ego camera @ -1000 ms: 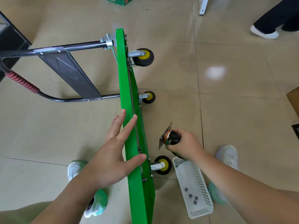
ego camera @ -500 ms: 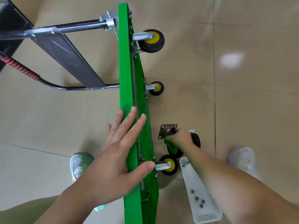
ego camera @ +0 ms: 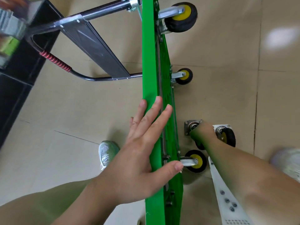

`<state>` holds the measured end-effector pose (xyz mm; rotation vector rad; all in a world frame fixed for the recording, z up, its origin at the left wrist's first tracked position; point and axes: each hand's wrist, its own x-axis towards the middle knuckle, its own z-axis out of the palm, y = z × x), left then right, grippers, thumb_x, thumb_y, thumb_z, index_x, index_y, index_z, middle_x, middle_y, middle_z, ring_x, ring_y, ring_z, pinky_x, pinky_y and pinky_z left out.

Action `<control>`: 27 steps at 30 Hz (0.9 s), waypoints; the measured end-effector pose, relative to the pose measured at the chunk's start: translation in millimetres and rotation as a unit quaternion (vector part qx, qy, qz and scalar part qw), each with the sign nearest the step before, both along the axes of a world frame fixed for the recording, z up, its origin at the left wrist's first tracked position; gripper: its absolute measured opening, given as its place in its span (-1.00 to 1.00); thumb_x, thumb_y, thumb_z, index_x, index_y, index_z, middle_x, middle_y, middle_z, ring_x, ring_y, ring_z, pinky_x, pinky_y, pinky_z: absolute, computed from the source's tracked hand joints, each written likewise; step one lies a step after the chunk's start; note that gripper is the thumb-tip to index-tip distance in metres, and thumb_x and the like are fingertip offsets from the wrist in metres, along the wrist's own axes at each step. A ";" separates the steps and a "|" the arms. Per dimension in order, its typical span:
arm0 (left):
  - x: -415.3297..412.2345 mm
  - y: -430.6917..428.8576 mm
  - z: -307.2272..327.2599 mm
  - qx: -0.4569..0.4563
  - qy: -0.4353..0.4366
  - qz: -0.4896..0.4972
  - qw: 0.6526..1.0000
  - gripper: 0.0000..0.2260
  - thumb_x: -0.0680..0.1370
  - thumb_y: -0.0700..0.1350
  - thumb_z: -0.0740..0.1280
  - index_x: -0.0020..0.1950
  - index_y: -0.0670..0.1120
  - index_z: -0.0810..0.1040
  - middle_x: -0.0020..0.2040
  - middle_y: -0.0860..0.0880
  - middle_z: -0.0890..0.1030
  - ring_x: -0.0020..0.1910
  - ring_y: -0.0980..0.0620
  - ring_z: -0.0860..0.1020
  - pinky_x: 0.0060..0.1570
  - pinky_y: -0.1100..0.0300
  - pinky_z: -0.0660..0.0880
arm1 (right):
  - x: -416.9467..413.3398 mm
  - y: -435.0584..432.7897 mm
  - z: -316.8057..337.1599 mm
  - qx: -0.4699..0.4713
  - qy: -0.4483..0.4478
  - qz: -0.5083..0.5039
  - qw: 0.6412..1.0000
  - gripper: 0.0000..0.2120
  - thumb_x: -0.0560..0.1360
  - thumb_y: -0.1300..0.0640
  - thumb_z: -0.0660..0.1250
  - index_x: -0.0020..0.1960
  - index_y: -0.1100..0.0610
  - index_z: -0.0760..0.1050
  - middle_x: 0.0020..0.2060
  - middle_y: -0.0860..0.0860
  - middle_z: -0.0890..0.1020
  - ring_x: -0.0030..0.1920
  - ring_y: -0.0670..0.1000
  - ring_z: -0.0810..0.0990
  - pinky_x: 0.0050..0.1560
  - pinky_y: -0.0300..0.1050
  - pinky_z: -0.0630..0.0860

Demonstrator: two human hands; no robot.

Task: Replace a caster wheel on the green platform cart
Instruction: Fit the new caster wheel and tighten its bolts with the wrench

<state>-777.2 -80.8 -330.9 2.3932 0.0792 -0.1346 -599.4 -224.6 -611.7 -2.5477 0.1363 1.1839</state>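
Note:
The green platform cart [ego camera: 150, 65] stands on its side edge on the tiled floor, with its black folding handle [ego camera: 90, 41] out to the left. Three yellow-hubbed casters stay mounted on its underside: far [ego camera: 180, 17], middle [ego camera: 184, 76] and near [ego camera: 195, 160]. My left hand [ego camera: 144, 153] lies flat on the cart's upper edge, fingers straight, thumb by the near caster's bracket. Low beside the cart, my right hand [ego camera: 203, 132] grips a loose caster [ego camera: 191, 126] whose grey mounting plate faces up. A second loose caster [ego camera: 226, 135] lies on the floor just right of it.
A white plastic basket [ego camera: 227, 213] holding several bolts [ego camera: 228, 201] sits on the floor under my right forearm. My shoes are at the left [ego camera: 106, 153] and right [ego camera: 287, 159] of the cart. A dark cabinet [ego camera: 14, 78] stands at the far left.
My right hand has carried the loose caster down and to the right, close to the floor next to the second loose caster. The view has moved nearer the cart. My left hand stays on the edge.

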 end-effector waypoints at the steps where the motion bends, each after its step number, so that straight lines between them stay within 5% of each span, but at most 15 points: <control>1: -0.5 -0.3 -0.3 0.000 -0.001 0.003 1.000 -0.17 0.54 0.17 0.41 0.72 0.10 0.07 0.71 0.23 -0.08 0.69 0.07 -0.25 0.55 -0.38 -0.06 | 1.3 1.6 2.3 0.004 0.008 0.010 1.000 -0.86 0.49 0.14 0.35 -0.03 0.20 0.48 -0.14 0.15 0.61 0.00 0.20 0.66 0.04 0.03 0.63; 3: -1.2 -1.2 -1.4 0.001 -0.005 0.007 1.000 -0.16 0.53 0.16 0.42 0.72 0.08 0.09 0.71 0.23 -0.06 0.69 0.08 -0.23 0.56 -0.31 -0.08 | 0.4 1.1 5.9 -0.003 0.026 0.025 0.999 -0.86 0.55 0.12 0.29 -0.13 0.18 0.43 -0.08 0.18 0.63 0.08 0.21 0.66 0.12 0.01 0.60; 6: -1.2 -1.8 -3.7 0.010 -0.017 0.008 1.000 -0.16 0.52 0.14 0.42 0.71 0.05 0.11 0.71 0.22 -0.04 0.69 0.08 -0.21 0.57 -0.11 -0.12 | -6.8 -10.8 -16.5 0.012 -0.003 -0.021 1.000 -0.89 0.59 0.14 0.30 0.03 0.17 0.55 0.04 0.22 0.64 0.15 0.22 0.64 -0.02 -0.12 0.47; 11: -2.9 -1.9 -5.4 0.014 -0.028 0.007 0.999 -0.16 0.51 0.14 0.42 0.71 0.05 0.11 0.71 0.20 -0.03 0.69 0.08 -0.19 0.58 0.35 -0.16 | -18.7 -10.3 -29.0 0.056 -0.058 -0.143 0.986 -0.76 0.51 0.14 0.33 0.11 0.23 0.54 0.02 0.17 0.66 0.04 0.21 0.67 0.03 -0.02 0.61; 14: -3.2 -1.0 -4.7 0.012 -0.024 0.004 1.000 -0.15 0.51 0.15 0.41 0.71 0.08 0.09 0.71 0.23 -0.05 0.69 0.09 -0.21 0.60 0.29 -0.19 | -26.0 -19.4 -21.9 0.115 -0.062 -0.162 0.978 -0.64 0.46 -0.02 0.39 0.15 0.18 0.53 -0.08 0.15 0.68 -0.10 0.22 0.69 -0.04 0.03 0.65; 17: -2.7 -0.5 -3.0 0.010 -0.019 0.003 1.000 -0.15 0.51 0.18 0.41 0.71 0.12 0.08 0.70 0.26 -0.06 0.68 0.12 -0.23 0.53 0.09 -0.12 | -29.9 -42.4 -8.5 0.131 -0.120 -0.130 0.976 -0.43 0.48 -0.16 0.39 0.35 0.16 0.46 0.09 0.16 0.67 0.09 0.20 0.64 0.10 0.07 0.60; 22: -1.9 -2.5 -2.5 0.008 -0.022 0.010 1.000 -0.16 0.49 0.21 0.39 0.70 0.15 0.09 0.69 0.29 -0.05 0.68 0.14 -0.23 0.51 0.06 -0.09 | -19.8 -94.1 -3.5 0.062 -0.259 -0.053 0.962 -0.48 0.52 0.00 0.38 0.44 0.09 0.42 0.33 0.11 0.54 0.35 0.19 0.46 0.34 0.13 0.38; 27: -1.8 -5.1 -3.9 0.014 -0.030 0.020 0.999 -0.17 0.48 0.19 0.39 0.69 0.13 0.13 0.70 0.28 -0.01 0.69 0.14 -0.18 0.51 0.04 -0.05 | -2.5 -115.6 -27.7 0.029 -0.094 -0.079 0.992 -0.38 0.40 0.04 0.55 0.37 0.12 0.38 0.23 0.15 0.56 0.23 0.23 0.55 0.22 0.11 0.53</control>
